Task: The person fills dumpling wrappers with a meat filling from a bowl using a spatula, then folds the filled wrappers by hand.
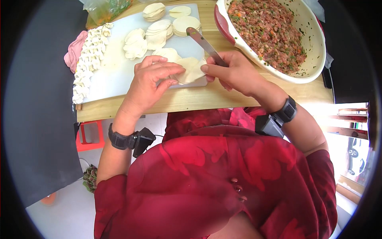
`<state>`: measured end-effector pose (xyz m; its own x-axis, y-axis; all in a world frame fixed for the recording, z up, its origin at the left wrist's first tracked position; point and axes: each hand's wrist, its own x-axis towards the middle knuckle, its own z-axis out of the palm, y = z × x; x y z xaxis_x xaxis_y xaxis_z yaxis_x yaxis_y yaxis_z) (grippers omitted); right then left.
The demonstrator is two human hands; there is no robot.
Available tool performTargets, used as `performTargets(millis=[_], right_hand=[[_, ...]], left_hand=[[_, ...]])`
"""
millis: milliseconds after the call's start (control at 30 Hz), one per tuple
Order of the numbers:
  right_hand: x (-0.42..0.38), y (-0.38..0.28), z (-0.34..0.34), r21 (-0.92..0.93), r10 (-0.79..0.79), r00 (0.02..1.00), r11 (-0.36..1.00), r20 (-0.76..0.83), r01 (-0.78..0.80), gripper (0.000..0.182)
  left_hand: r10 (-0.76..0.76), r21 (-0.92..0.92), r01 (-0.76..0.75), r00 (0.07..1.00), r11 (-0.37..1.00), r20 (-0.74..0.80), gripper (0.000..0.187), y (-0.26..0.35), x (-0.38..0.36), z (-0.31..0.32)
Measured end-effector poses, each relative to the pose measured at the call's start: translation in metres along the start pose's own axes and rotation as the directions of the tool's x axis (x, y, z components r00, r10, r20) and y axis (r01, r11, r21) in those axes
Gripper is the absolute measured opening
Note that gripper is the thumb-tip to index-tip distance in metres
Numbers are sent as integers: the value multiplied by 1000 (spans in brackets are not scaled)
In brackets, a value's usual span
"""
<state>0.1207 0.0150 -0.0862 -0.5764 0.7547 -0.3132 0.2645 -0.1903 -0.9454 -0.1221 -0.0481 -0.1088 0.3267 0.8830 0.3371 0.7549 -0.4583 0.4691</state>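
Note:
A round dumpling wrapper (190, 71) is stretched between my two hands above the front edge of the white cutting board (113, 73). My left hand (149, 81) is closed on the wrapper's left edge, fingers over it and thumb below. My right hand (234, 73) pinches the wrapper's right edge and also grips a flat metal filling spatula (205, 44), whose end carries bits of filling and points up and left. Part of the spatula is hidden in the palm. Behind the hands lie several stacks of wrappers (157, 34).
A large cream bowl (312, 65) of minced meat filling (270, 34) stands at the back right. Folded dumplings (91, 55) line the board's left side, beside a pink cloth (75, 49). A plastic bag (105, 12) sits at the back left of the wooden table (159, 105).

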Motion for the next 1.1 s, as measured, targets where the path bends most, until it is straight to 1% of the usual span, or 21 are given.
performTargets(millis=[33,167,267,333,367,400,433,467,500,533,600,633,700,733,767,800,867,933,1000,1067,1100], right_hand=[[-6,-5,-2,-64,-34,999,997,-8,33,19],[-27,-18,-13,-55,0,998,998,56,3,17],[-42,-26,-18,156,-35,993,988,112,17,16],[-45,-34,-23,176,-63,992,983,106,43,17],[-46,-37,-26,200,-93,990,977,105,71,18],[-43,-38,-27,208,-78,992,976,95,57,22],[-41,-37,-26,209,-80,993,976,88,60,22],[-38,-36,-23,207,-72,995,977,66,57,21],[-35,-35,-19,205,-66,997,977,48,54,20],[-32,-34,-14,196,-61,997,979,37,52,23],[-27,-32,-8,177,-83,996,981,20,78,25],[-26,-31,-7,158,-101,995,982,0,99,27],[-26,-32,-8,165,-110,994,980,-6,109,28],[-27,-31,-8,41,-134,990,990,-49,136,27],[-27,-30,-8,-86,-163,983,984,-88,155,26],[-25,-25,-7,-85,-162,983,984,-88,155,26],[-21,-15,-4,-271,-368,929,899,-39,344,25],[-23,-18,-1,-306,-369,928,890,-47,338,27],[-22,-18,1,-339,-370,927,881,-58,330,29],[-17,-11,2,-471,-478,876,789,-65,395,29],[-17,-11,3,-470,-478,876,789,-66,395,29]], left_hand=[[-1,-3,1,1000,1000,-3,30,-1,-1,1],[-11,31,11,1000,999,-19,29,2,-1,4],[-14,70,15,1000,997,-18,27,7,-1,1],[7,100,-6,1000,995,-7,26,14,3,0],[-1,-45,-1,999,999,-48,27,18,6,0],[-17,-189,0,996,982,-85,28,22,9,-1],[-9,-191,-7,997,982,-82,28,29,13,1],[-73,-500,41,996,865,-45,31,39,19,4],[-124,-751,90,992,654,10,35,48,23,7],[-126,-749,89,992,657,8,35,55,27,8],[-128,-854,186,982,485,141,39,63,33,10],[-127,-853,188,981,486,144,39,62,34,10],[-273,-912,312,932,266,239,34,59,35,9],[-270,-911,314,932,268,241,34,55,34,10],[-306,-927,339,910,159,280,32,49,30,11],[-338,-933,357,885,47,321,31,46,28,13],[-353,-937,349,879,16,321,31,47,27,15],[-368,-941,338,873,-14,320,30,49,28,16],[-433,-928,372,841,26,325,30,50,28,16],[-422,-931,365,849,30,319,30,48,27,16],[-412,-934,357,856,34,312,31,47,26,16]])
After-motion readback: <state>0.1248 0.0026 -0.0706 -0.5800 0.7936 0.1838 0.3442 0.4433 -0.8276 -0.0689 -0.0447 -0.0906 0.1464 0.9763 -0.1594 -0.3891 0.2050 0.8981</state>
